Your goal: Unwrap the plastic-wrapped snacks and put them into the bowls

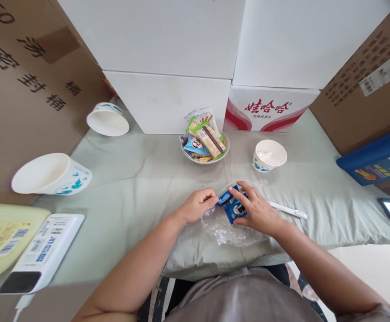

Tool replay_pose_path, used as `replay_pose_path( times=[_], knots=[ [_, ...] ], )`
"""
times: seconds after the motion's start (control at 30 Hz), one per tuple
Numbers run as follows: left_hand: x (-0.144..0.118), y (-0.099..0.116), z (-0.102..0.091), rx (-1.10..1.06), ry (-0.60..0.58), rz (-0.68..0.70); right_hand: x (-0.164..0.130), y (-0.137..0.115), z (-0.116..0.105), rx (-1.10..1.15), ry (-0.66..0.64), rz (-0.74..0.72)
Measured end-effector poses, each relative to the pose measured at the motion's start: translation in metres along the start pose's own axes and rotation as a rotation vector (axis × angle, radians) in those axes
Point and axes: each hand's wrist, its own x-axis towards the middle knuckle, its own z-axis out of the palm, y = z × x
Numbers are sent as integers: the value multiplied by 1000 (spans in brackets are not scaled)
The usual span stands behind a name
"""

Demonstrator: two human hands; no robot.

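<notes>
Left hand point(199, 205) pinching, right hand point(255, 212) spread

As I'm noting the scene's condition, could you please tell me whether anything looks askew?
Yes: the farther left paper bowl looks tipped over, its mouth facing the camera. That seems odd because the bowl to the right of the snack dish stands upright.

Snack bowl point(204, 162): rim is showing whitish; wrappers point(210, 139) inside are mixing green, pale blue, yellow, cream. In front of bowl, packet point(231, 211) is showing strong blue with white and black patches. Right of bowl, paper cup point(261, 165) is carrying teal leaves on white; left of bowl, back cup point(109, 125) and front cup point(76, 176) are repeating teal on white. Behind bowl, rightward, carton point(271, 109) is bearing red script and red waves on white. Under bowl, cloth point(148, 165) is running plain grey-green.
</notes>
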Motion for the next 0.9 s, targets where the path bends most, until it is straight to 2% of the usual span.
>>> replay_pose_path(
  times=[0.1,0.23,0.33,0.43,0.5,0.63,0.73,0.8,0.9],
  knots=[
    [1,-1,0,-5,77,-5,5,3,-2,19,-46,-59],
    [2,-4,-2,-86,210,-153,6,2,-1,74,45,-76],
    [3,-7,-5,173,385,-214,2,3,2,98,130,-63],
    [3,-8,-6,470,571,-113,0,3,2,185,196,-62],
    [3,-8,-5,515,623,-1,3,2,-3,302,252,-39],
    [3,-8,-1,519,515,175,33,-2,-23,485,434,121],
    [5,-11,1,525,415,183,78,-5,-38,455,503,195],
    [6,-14,0,518,376,158,112,-7,-44,359,488,185],
    [6,-18,-4,500,383,143,151,-13,-48,234,324,160]
  ],
)
